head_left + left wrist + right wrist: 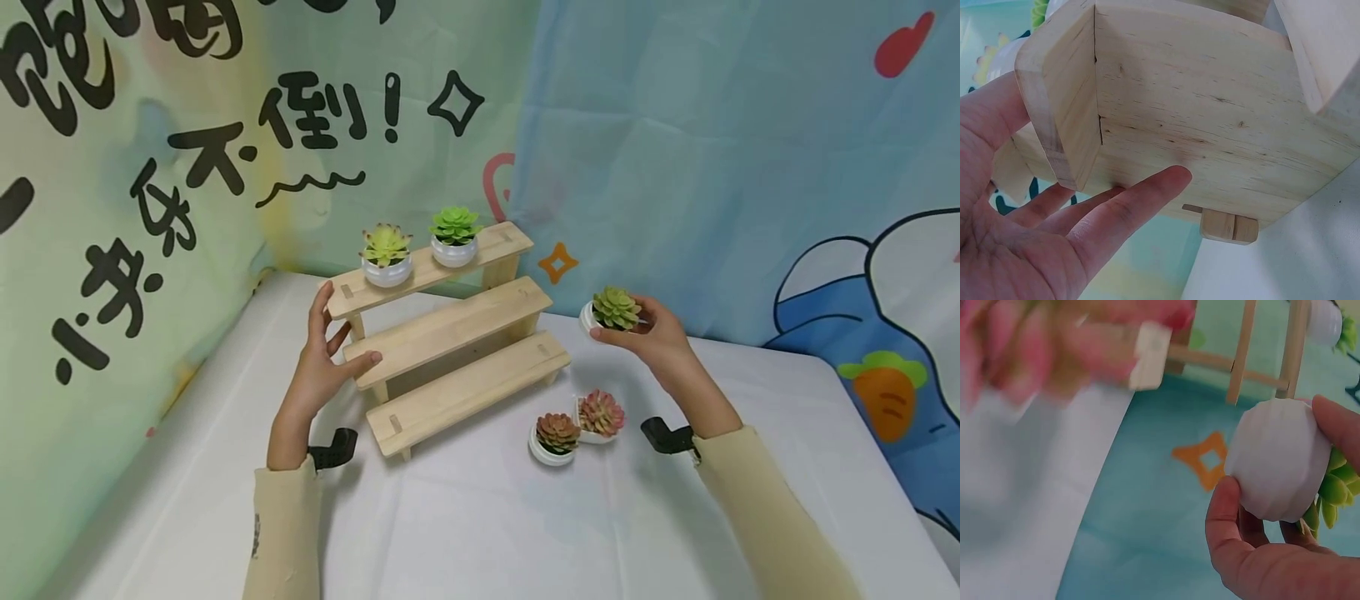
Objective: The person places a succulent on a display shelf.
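Observation:
A three-step wooden stand (pixel 450 333) sits on the white table (pixel 465 525). My left hand (pixel 330 342) is at its left end with fingers straight, the thumb lying on the middle step. In the left wrist view the open palm (pixel 1085 237) lies beside the stand's side panel (pixel 1210 125). To the right of the stand, my right hand (pixel 652 333) holds a green succulent in a white pot (pixel 613 310) above the table. The right wrist view shows fingers and thumb (pixel 1260 550) curled round the pot (pixel 1279 459).
Two green succulents in white pots (pixel 387 254) (pixel 454 236) stand on the top step. Two reddish succulents (pixel 557 437) (pixel 598 415) sit on the table in front of the stand's right end. Printed cloth backdrops (pixel 712 167) close off the back and left.

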The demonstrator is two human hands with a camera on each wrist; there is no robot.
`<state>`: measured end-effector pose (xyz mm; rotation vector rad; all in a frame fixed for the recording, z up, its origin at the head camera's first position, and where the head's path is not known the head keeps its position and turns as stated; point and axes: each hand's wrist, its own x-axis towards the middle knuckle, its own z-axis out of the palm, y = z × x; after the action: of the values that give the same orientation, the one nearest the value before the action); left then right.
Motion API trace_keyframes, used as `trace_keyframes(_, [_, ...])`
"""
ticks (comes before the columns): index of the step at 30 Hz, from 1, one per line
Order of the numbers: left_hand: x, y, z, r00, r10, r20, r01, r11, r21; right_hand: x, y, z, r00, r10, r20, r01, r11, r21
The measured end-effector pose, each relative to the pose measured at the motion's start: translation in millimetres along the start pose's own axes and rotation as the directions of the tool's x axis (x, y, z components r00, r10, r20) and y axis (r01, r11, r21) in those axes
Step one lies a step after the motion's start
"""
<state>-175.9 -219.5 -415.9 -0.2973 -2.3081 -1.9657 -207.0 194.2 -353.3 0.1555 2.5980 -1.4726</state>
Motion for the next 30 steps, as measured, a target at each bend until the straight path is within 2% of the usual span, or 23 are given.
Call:
trace_keyframes(5, [-0.1,-1.0,-2.3,1.0,-0.005,-0.008,0.005,1.0,0.011,5,-16,19,0.998,-0.047,0.048,0.046,0.999,0.016])
trace_keyframes(17, [2.2,-3.7,-1.4,0.999,0.042,-0.005,-0.042,0.999,-0.014,18,-51,69,0.979,-0.139,0.15,0.126,0.988,0.09])
trace_keyframes(25, [3.3,-5.2,-0.9,0.998,0.056,-0.006,-0.056,0.998,-0.011,26,-72,112,0.963,-0.186,0.197,0.155,0.975,0.159])
trace_keyframes(30, [4.0,-6.5,-1.0,0.998,0.066,-0.006,-0.066,0.998,-0.007,28,-82,132,0.955,-0.185,0.232,0.15,0.976,0.16])
